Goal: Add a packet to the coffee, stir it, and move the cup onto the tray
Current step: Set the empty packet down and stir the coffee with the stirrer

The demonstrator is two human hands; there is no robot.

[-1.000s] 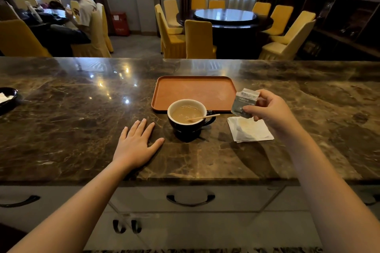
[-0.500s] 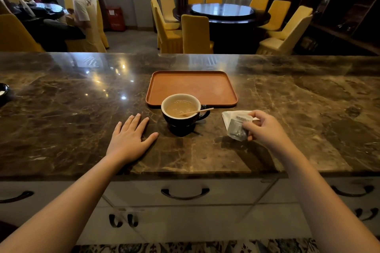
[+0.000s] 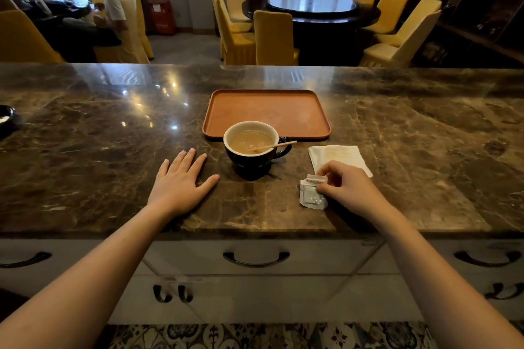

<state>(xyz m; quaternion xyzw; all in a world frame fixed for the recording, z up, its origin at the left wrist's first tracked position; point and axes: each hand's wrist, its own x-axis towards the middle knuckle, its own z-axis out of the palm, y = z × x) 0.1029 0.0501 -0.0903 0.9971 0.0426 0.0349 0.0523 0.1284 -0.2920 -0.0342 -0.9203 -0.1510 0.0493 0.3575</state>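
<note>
A dark cup (image 3: 256,161) with milky coffee stands on the marble counter (image 3: 85,167), a thin wooden stirrer (image 3: 279,145) resting across its right rim. Just behind it lies the empty orange tray (image 3: 266,112). My left hand (image 3: 181,181) lies flat on the counter left of the cup, fingers spread. My right hand (image 3: 347,187) is right of the cup, its fingertips on a torn grey packet (image 3: 312,194) that lies on the counter near the front edge.
A white napkin (image 3: 340,154) lies right of the cup, partly under my right hand. A dark dish (image 3: 5,119) sits at the far left edge. Beyond the counter are yellow chairs, a round table and a seated person. Drawers with handles are below the counter.
My right hand brought the packet down from beside the cup's handle to the counter in front of the napkin. The left hand and the cup stayed in place.
</note>
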